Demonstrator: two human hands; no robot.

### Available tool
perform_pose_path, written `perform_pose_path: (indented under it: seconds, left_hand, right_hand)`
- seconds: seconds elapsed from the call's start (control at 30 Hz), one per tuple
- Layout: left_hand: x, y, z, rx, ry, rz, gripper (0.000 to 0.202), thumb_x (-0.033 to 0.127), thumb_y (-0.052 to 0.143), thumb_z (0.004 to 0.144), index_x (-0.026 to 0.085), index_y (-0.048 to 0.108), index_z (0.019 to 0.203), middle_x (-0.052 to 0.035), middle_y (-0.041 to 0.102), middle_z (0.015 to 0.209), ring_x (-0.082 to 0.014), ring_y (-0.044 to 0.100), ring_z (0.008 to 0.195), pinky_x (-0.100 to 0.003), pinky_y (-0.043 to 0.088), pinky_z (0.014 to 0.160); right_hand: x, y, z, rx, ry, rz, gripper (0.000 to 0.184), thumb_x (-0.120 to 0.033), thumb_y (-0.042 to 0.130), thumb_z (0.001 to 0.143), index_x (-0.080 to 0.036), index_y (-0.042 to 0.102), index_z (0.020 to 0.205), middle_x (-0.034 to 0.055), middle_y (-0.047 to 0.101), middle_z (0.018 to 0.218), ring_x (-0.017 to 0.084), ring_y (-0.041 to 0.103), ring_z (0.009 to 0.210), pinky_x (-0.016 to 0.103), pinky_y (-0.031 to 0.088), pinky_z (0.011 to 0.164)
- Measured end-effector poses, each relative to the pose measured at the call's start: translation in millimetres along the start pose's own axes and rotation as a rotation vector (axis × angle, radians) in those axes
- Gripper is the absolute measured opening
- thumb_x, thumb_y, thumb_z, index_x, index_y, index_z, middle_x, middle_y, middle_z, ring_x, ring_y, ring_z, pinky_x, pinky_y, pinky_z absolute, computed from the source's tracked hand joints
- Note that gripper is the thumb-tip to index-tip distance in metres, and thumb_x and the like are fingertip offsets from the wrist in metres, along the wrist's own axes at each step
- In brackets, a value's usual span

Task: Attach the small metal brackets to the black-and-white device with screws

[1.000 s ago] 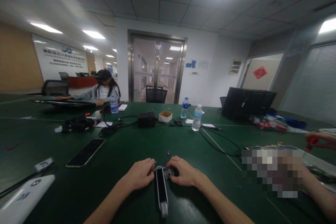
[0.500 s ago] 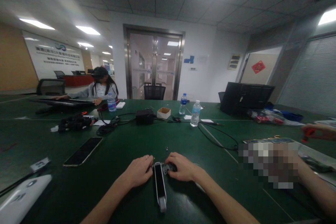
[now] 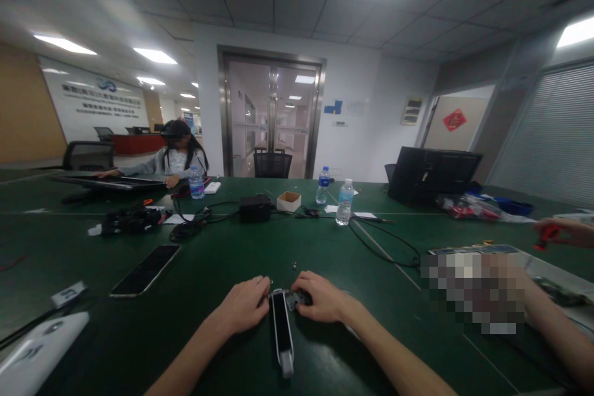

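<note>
A slim elongated device with a white frame, a black face and a pale grey near end lies on the green table between my hands. My left hand is closed at the left of its far end. Whatever those fingers pinch is hidden. On the other side, my right hand grips a small grey metal bracket with holes, right beside the device's far end. Fingers cover part of the bracket. Just beyond the hands lie tiny metal pieces, too small to name.
A smartphone and a white device lie to the left. Farther back are a black box with cables, a small carton and water bottles. A co-worker's arm reaches in from the right; another person sits across.
Both hands, the device and the bracket keep nearly the same places. The whole view has shifted very slightly.
</note>
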State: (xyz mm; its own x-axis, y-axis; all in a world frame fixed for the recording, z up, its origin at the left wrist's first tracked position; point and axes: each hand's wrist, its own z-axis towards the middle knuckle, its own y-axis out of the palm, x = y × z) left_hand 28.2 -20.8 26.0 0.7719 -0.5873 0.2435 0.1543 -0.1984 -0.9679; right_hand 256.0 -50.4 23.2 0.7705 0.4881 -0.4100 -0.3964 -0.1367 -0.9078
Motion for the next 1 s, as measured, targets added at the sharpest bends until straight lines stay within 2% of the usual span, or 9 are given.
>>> perform_pose_path:
  seconds: [0.23,0.33,0.47,0.57,0.67,0.83,1.0]
  left_hand:
    - [-1,1.4,0,0.013,0.023,-0.001,0.011,0.026,0.042,0.09,0.02,0.051,0.089,-0.0053,0.059,0.095,-0.0198,0.057,0.082,-0.029,0.044,0.068]
    - [-2,2.0,1,0.021,0.032,0.01,0.009,0.024,0.042,0.089,0.02,0.051,0.089,-0.005,0.059,0.094,-0.0197,0.057,0.081,-0.029,0.043,0.067]
    - [0,0.5,1,0.01,0.023,0.017,0.008,0.023,0.043,0.089,0.02,0.05,0.088,-0.0047,0.059,0.094,-0.0193,0.057,0.082,-0.028,0.043,0.067]
    - [3,-2.5,-1,0.003,0.018,0.03,0.008,0.021,0.043,0.089,0.02,0.05,0.088,-0.0049,0.059,0.095,-0.0197,0.058,0.083,-0.028,0.044,0.068]
    - [5,-4.9,-2,-0.01,0.002,0.017,0.009,0.022,0.043,0.09,0.02,0.052,0.089,-0.0049,0.059,0.096,-0.0204,0.058,0.085,-0.029,0.045,0.069]
    - [6,-8.0,-4,-0.025,-0.01,-0.007,0.009,0.023,0.044,0.09,0.02,0.053,0.091,-0.0049,0.059,0.098,-0.0206,0.058,0.086,-0.029,0.045,0.07]
    - [8,-10.1,-4,-0.027,-0.012,-0.004,0.01,0.023,0.043,0.09,0.02,0.053,0.092,-0.0052,0.06,0.098,-0.0209,0.059,0.087,-0.03,0.045,0.071]
  right_hand:
    - [3,1,0,0.018,-0.011,-0.016,0.029,-0.027,0.061,0.079,-0.017,0.064,0.107,0.0065,0.061,0.102,0.019,0.055,0.094,0.029,0.044,0.082]
    - [9,-2,1,0.066,0.019,-0.077,0.029,-0.029,0.057,0.082,-0.017,0.063,0.108,0.0079,0.061,0.104,0.02,0.055,0.097,0.031,0.044,0.084]
    - [22,-9,1,0.125,0.163,-0.234,0.032,-0.031,0.052,0.087,-0.017,0.062,0.114,0.0102,0.06,0.112,0.023,0.053,0.106,0.033,0.042,0.09]
    - [36,-12,-2,0.094,0.304,-0.322,0.032,-0.033,0.05,0.088,-0.017,0.061,0.114,0.0117,0.06,0.112,0.025,0.054,0.107,0.033,0.041,0.089]
    - [49,-11,-5,0.037,0.385,-0.298,0.031,-0.033,0.052,0.088,-0.017,0.061,0.112,0.0113,0.061,0.108,0.024,0.058,0.099,0.031,0.043,0.081]
    - [64,-6,-4,0.01,0.338,-0.213,0.023,-0.017,0.049,0.086,-0.017,0.063,0.104,0.0097,0.063,0.102,0.021,0.06,0.097,0.028,0.041,0.079]
    - [60,-5,-3,0.04,0.281,-0.175,0.02,-0.018,0.047,0.088,-0.017,0.064,0.097,0.0088,0.063,0.099,0.019,0.06,0.092,0.026,0.04,0.076]
